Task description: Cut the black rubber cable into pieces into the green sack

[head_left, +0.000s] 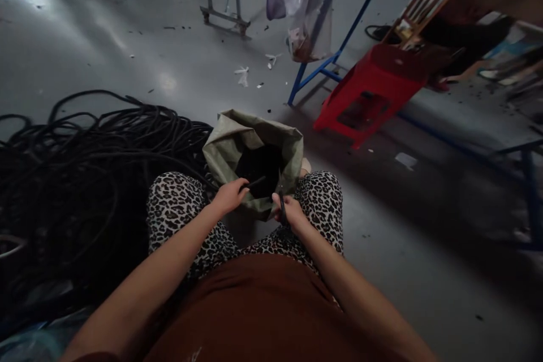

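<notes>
My left hand (230, 197) is closed around a black cord (256, 182), whose short free end sticks out over the mouth of a greenish woven sack (292, 144). In my right hand (289, 212) is a pair of scissors (282, 199) with dark handles, blades pointing away from me over the sack's near right edge. The sack stands upright between my knees with its rim folded open. Dark material (259, 161) lies inside, too dim to make out singly. The blades and the cord are apart.
A large tangled heap of black cord (139, 130) covers the floor on my left. Ahead on the right stand a red plastic stool (373, 90) and a blue-legged table (316, 76) with plastic bags (309, 11) hanging from it. A metal trolley frame (224, 11) is farther off. Scraps litter the floor.
</notes>
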The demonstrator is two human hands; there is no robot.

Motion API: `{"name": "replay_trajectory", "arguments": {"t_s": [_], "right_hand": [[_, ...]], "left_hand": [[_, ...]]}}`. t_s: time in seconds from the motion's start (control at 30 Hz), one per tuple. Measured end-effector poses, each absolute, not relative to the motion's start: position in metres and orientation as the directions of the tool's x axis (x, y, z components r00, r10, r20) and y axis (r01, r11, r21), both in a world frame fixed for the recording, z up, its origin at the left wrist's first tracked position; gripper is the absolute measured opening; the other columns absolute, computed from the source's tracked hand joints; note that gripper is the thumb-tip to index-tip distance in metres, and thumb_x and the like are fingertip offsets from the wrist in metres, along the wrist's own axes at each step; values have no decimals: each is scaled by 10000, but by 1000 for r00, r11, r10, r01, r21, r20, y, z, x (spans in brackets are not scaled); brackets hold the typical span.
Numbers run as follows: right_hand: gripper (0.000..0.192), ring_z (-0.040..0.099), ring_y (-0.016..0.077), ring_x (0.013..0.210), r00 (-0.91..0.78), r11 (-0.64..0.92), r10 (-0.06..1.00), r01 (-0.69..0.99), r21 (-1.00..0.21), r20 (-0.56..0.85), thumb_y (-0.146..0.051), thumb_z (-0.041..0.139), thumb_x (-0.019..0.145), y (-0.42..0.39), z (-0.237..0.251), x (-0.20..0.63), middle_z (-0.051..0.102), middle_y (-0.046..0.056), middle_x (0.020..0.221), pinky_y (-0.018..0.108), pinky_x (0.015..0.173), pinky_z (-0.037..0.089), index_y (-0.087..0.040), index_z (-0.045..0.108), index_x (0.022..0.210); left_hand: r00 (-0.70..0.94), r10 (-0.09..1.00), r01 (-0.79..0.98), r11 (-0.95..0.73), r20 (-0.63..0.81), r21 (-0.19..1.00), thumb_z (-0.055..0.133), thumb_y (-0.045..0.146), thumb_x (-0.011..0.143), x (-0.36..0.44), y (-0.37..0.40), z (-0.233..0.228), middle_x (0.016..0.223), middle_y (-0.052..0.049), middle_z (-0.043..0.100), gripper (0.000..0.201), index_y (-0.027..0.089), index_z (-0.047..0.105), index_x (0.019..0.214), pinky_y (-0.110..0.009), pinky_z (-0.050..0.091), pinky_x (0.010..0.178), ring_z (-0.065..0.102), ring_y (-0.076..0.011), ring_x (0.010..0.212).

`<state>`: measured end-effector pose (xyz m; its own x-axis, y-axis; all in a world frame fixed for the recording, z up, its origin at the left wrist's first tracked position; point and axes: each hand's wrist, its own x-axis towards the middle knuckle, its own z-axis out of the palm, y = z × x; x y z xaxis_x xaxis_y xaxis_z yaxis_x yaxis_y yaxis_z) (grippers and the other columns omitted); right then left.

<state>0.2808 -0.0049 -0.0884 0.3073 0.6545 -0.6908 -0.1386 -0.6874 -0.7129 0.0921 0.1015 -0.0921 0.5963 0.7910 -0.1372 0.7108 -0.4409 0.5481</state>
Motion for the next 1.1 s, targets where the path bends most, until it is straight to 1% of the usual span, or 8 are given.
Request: {"name": "replay_trajectory", "arguments": {"t_s": [0.07,0.13,0.27,0.4,0.5,0.73,0.9,1.1], "right_hand": [[370,521,83,358,242,-723,647,-106,-683,-723,-498,610,779,-15,-90,278,548,-25,514,167,355,374,-148,502,731],[361,524,76,379,211,-720,669,-54,-692,-713,-484,606,790,-22,-92,275,540,-28,524,163,379,383,-140,521,723],[346,521,79,422,182,-709,695,17,-705,-695,-470,593,807,-30,-100,273,531,-24,537,171,420,403,-132,561,737],[354,528,97,482,157,-685,728,108,-721,-668,-476,661,748,-33,-111,271,557,-1,551,188,473,427,-127,606,757],[365,533,100,498,142,-684,729,145,-715,-669,-484,681,725,-31,-113,271,563,6,565,188,477,423,-126,613,747],[417,504,81,417,91,-716,699,90,-693,-710,-542,633,750,-23,-109,271,533,-11,548,177,398,376,-128,581,731],[440,502,81,398,85,-720,693,35,-693,-716,-569,632,737,-21,-112,271,538,-11,551,179,377,382,-133,574,728],[466,487,76,372,76,-741,670,-4,-672,-739,-601,620,728,-19,-106,271,530,-19,521,169,346,354,-142,543,712]], "left_hand": [[551,821,727,-386,-148,568,467,305,848,90,103,-98,1045,-47,672,291,212,577,1101,-302,475,836,622,-200,950],[536,830,729,-362,-155,580,473,300,841,89,103,-102,1052,-50,673,298,205,583,1101,-308,477,847,622,-203,961],[559,817,702,-379,-138,603,480,284,831,93,99,-105,1073,-50,672,320,203,590,1120,-314,475,882,619,-201,984],[577,811,668,-404,-93,625,461,273,834,95,98,-108,1120,-46,657,342,207,601,1140,-317,464,922,605,-195,1022],[585,808,653,-413,-75,635,451,268,834,94,98,-111,1100,-47,663,345,206,612,1133,-324,474,912,609,-196,1010],[592,801,652,-412,-88,637,446,276,839,94,99,-114,1068,-49,668,345,203,615,1132,-321,477,904,611,-187,988],[600,791,648,-395,-117,651,442,279,841,95,97,-113,1086,-56,663,353,196,615,1136,-325,471,915,604,-190,1002],[617,770,650,-386,-158,655,429,281,847,94,97,-117,1110,-48,656,358,206,612,1145,-324,449,953,591,-183,1035]]}}
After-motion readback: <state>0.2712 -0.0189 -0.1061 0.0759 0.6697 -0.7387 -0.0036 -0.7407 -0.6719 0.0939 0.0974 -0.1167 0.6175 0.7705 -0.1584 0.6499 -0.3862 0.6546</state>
